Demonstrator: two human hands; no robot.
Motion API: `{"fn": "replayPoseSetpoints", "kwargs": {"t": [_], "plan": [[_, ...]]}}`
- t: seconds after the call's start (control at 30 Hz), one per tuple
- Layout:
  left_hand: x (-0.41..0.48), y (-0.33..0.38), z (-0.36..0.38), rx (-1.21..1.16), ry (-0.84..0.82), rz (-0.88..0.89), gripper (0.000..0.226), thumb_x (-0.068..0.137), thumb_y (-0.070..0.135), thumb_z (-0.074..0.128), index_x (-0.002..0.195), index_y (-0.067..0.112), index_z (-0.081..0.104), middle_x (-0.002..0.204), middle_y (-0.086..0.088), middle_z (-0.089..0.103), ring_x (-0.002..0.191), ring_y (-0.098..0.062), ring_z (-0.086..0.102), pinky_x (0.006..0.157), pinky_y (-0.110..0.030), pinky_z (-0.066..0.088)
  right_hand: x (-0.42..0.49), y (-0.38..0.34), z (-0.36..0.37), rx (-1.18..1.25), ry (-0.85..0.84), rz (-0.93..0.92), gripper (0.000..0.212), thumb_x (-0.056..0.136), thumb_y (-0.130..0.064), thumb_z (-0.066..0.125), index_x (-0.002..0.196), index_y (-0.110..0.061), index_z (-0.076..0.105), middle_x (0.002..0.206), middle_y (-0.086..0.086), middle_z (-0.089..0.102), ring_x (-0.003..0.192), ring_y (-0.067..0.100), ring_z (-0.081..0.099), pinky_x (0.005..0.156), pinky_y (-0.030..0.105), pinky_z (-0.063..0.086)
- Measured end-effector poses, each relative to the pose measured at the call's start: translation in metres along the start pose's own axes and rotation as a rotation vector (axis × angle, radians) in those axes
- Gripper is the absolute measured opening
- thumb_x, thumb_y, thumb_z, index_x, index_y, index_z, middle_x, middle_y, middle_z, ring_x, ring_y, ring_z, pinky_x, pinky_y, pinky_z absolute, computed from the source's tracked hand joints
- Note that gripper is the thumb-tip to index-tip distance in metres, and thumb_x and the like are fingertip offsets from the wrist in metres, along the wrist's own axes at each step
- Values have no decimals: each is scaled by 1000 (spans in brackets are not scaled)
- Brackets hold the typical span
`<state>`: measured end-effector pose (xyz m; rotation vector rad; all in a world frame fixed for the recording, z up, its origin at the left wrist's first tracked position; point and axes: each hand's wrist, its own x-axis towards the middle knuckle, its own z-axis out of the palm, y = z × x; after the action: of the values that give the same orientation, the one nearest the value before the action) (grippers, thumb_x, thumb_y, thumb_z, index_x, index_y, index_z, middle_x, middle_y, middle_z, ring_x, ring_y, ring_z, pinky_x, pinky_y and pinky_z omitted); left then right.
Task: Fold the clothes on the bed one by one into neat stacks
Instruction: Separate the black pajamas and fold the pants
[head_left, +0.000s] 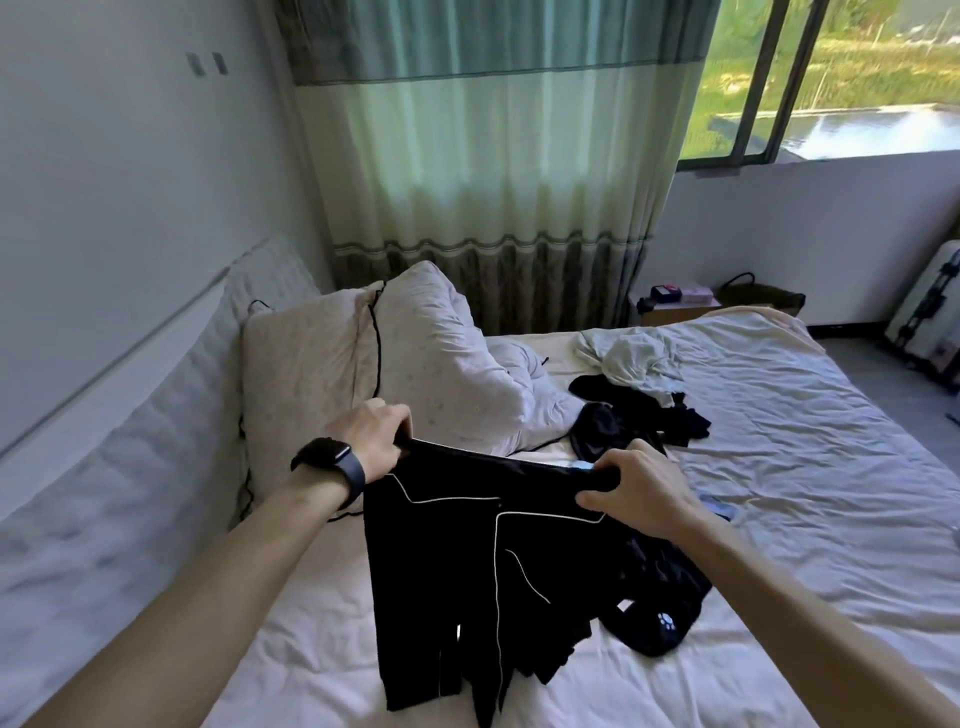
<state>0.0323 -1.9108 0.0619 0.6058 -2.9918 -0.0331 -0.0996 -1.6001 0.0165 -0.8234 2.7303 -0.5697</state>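
A black garment with thin white piping (457, 566) hangs above the white bed (810, 447), stretched between both hands by its top edge. My left hand (371, 439), with a dark watch on the wrist, grips the left end of that edge. The right end is pinched by my right hand (636, 491). The garment's lower part drapes down onto the sheet. More dark clothes (649, 613) lie crumpled under and right of it. Farther back sits a heap of black items (634, 415) with a pale shirt (631, 356) on top.
Two pale pillows (405, 358) lean against the padded headboard (119, 467) at the left. A curtain (488, 171) covers the far wall beside a window. A small nightstand (675, 306) with boxes and a suitcase (930, 322) stand beyond the bed.
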Motion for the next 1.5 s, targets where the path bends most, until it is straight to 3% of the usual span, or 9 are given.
{"fn": "replayPoseSetpoints", "kwargs": {"t": [0.27,0.4,0.6,0.7,0.9,1.1,1.23,1.4,1.5], "plan": [[-2,-25,-8,79,464,198,43,69,0,81,93,32,66,76,-3,52,64,-30,59,42,-31,46,18,-19,-37,-163,422,-78,28,103,-29,52,101,-4,66,104,11,54,91,38,62,67,36,42],[0,-37,-34,-129,690,102,15,78,22,70,92,29,73,97,-3,61,84,-34,58,64,-43,53,27,-30,-76,-26,764,-108,24,101,-34,59,108,-16,73,123,3,54,111,34,55,79,39,47],[-15,-32,-4,-1010,148,-266,24,97,45,58,83,27,69,67,12,68,77,-24,64,71,-28,50,39,-17,-65,804,80,-2,33,102,-30,58,88,-10,80,79,5,74,78,24,68,76,34,47],[-16,-11,1,-1372,163,-407,26,104,40,49,103,22,69,100,1,72,104,-24,66,95,-39,52,32,-21,-54,899,87,-112,33,104,-30,56,87,-15,80,86,2,77,78,19,70,77,33,50],[-20,-17,-5,-952,86,-379,53,102,52,42,103,8,71,116,-20,69,116,-33,61,90,-32,40,34,-12,-29,440,166,-109,42,105,-43,50,86,-6,59,72,10,61,65,28,59,62,35,37],[-20,-55,-14,-662,-21,-164,48,78,76,62,80,30,71,83,15,72,88,-12,67,79,-29,46,9,-2,-22,428,-332,-10,51,103,-40,57,56,-21,58,53,0,36,42,15,32,46,28,26],[-12,-59,-32,-731,56,-120,40,83,66,66,83,27,73,80,14,72,82,-8,66,81,-28,48,-3,-8,4,287,-298,-77,42,103,-41,55,67,-23,68,48,-12,47,45,5,42,50,16,33],[-4,-25,-59,-657,83,66,26,94,46,64,80,24,70,69,18,66,66,2,58,65,-12,37,-11,-49,79,638,-244,-62,50,88,-65,64,124,-30,61,115,-11,68,102,3,66,72,13,47],[3,-15,-72,-655,141,129,36,89,58,64,87,23,72,88,-2,72,103,-16,65,83,-18,46,-11,-90,112,748,-223,-95,77,81,-69,69,145,-32,45,130,-13,56,117,11,63,86,19,53]]}}
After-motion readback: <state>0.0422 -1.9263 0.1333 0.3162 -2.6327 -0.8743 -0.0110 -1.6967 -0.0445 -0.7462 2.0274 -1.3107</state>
